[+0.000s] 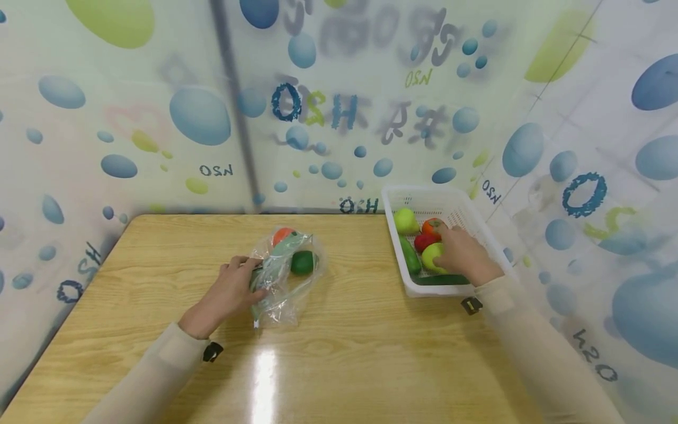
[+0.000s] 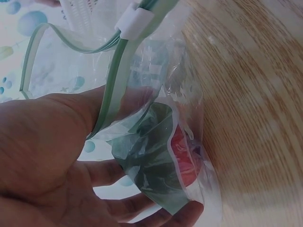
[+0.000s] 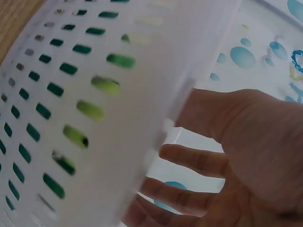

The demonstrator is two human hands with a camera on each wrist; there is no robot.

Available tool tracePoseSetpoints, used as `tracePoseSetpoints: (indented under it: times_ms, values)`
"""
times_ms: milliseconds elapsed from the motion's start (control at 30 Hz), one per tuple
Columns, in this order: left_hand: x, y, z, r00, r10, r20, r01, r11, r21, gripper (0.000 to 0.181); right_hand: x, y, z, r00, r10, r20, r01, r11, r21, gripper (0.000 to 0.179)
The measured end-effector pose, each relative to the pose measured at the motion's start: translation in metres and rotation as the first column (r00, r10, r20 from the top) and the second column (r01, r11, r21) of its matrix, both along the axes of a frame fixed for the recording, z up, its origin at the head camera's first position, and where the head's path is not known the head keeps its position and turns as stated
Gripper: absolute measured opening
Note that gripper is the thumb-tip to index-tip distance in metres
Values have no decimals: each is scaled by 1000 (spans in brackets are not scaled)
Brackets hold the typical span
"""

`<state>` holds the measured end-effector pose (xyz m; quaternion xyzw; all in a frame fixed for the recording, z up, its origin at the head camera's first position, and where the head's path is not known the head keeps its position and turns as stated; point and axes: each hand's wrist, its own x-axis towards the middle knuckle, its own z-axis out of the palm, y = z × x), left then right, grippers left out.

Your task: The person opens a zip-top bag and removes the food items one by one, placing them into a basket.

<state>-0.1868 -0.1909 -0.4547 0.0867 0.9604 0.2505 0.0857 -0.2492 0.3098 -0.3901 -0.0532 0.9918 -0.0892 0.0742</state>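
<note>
My left hand (image 1: 228,297) holds a clear zip bag (image 1: 278,303) at its green-edged mouth, the thumb reaching past the zip strip (image 2: 111,87) and the fingers along the outside. A white slider (image 2: 135,22) sits on the strip. Inside the bag are a dark green item (image 1: 303,263) and an orange-red round one (image 1: 282,235). My right hand (image 1: 466,256) reaches into the white basket (image 1: 397,238), its fingers spread over a tomato (image 1: 431,228) and a yellow-green apple (image 1: 432,258). In the right wrist view the basket wall hides the fingertips; contact is unclear.
Also in the basket are a light green round fruit (image 1: 405,222), a red item (image 1: 425,242), a green elongated vegetable (image 1: 410,257) and a dark green cucumber-like one (image 1: 442,280). The wooden table (image 1: 339,353) meets a patterned curtain (image 1: 328,153) at the back.
</note>
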Motion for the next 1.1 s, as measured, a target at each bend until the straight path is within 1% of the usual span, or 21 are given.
tracePoseSetpoints:
  times_ms: [167, 267, 333, 467, 600, 667, 733, 867, 1033, 1100]
  values:
    - [0, 0, 0, 1000, 3, 2, -3, 1000, 6, 83, 5, -5, 0, 998, 22, -64, -23, 1000, -18, 73]
    - [-1, -1, -2, 1000, 11, 2, -11, 1000, 21, 83, 9, -13, 2, 994, 32, -104, -36, 999, -30, 73]
    - [-1, -2, -4, 1000, 19, 0, -19, 999, 34, 83, 11, -18, 3, 990, 42, -135, -48, 998, -39, 70]
    - [-1, -2, -5, 1000, 29, -6, -29, 999, 43, 82, 18, -33, 8, 978, 65, -199, -80, 995, -66, 61]
    - [-1, -3, -5, 999, 31, -16, -31, 999, 44, 80, 25, -49, 9, 964, 81, -255, -111, 988, -107, 53]
    - [-2, -4, -5, 999, 35, -27, -34, 998, 47, 77, 29, -57, 9, 953, 102, -284, -143, 982, -126, 51]
    - [-3, -3, -6, 998, 44, -46, -41, 998, 49, 74, 33, -67, 8, 937, 131, -323, -186, 972, -143, 49]
    - [-2, -3, -8, 997, 37, -74, -34, 998, 44, 71, 42, -88, 6, 907, 203, -369, -289, 937, -194, 48]
    - [-2, -3, -7, 996, 4, -94, -1, 999, 35, 73, 50, -114, 2, 863, 288, -415, -406, 883, -233, 43]
    - [-3, -2, -5, 995, 0, -96, 4, 999, 38, 71, 51, -125, 1, 842, 316, -438, -450, 859, -245, 42]
